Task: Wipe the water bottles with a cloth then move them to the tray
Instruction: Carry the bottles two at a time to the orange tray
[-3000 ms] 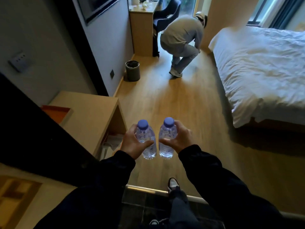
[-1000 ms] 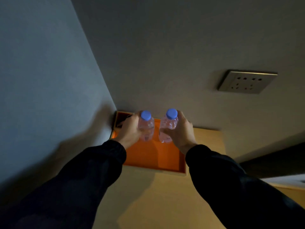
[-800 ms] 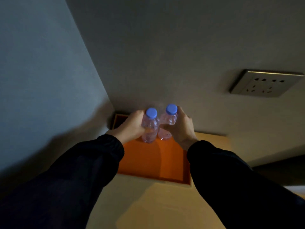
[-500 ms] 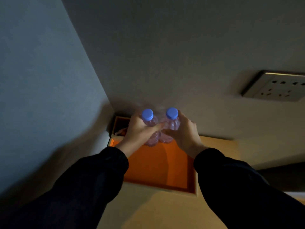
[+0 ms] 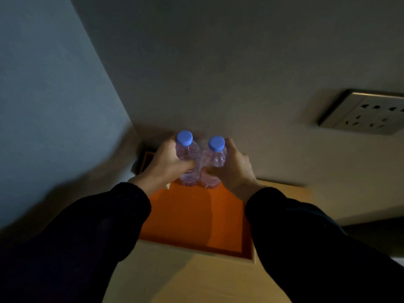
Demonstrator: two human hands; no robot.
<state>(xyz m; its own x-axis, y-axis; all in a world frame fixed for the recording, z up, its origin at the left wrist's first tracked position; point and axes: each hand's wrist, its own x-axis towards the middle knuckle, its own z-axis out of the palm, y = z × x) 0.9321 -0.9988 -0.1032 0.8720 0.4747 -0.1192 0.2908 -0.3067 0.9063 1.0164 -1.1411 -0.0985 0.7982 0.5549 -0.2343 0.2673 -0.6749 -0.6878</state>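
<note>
a: where are the bottles?
b: the left bottle (image 5: 188, 158) and the right bottle (image 5: 213, 162) stand upright side by side at the far end of the orange tray (image 5: 192, 217), close to the wall (image 5: 218, 62). they look to be touching each other low down. both are clear with blue caps.
a: are they down on the tray floor?
b: their bases sit right at it, but i cannot tell whether they rest on it or hang just above.
a: and the hands?
b: the left hand (image 5: 166, 167) is wrapped round the left bottle, fingers curled across its front. the right hand (image 5: 234, 167) is closed round the right bottle from the outer side. each grips the body, below the cap.
a: what does the tray sit on?
b: a pale wooden worktop (image 5: 185, 278), pushed into the corner where two walls meet. most of the tray floor nearer the person is bare.
a: anything else around?
b: dark sleeves (image 5: 91, 235) run up from the bottom of the view to both wrists. off to the right a metal socket plate (image 5: 363, 112) is set in the wall, well apart from the tray. the light is dim and the edges are a bit blurred.
</note>
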